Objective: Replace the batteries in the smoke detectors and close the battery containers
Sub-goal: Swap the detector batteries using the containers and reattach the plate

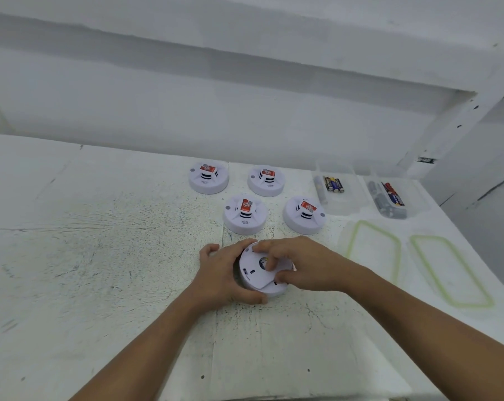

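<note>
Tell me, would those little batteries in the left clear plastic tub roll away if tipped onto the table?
Probably: the dark cylindrical batteries are round-sided, so they would likely roll on the flat white table. They look rigid, not floppy. The walls of the clear plastic tub seem to hold them in.

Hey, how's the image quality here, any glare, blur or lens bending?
Head view: soft even light, no hard glare, faint shadows under the left hand and right hand; the wide lens bows the wall ledge; the smoke detector they grip looks slightly soft, and labels on the batteries are too blurred to read.
</note>
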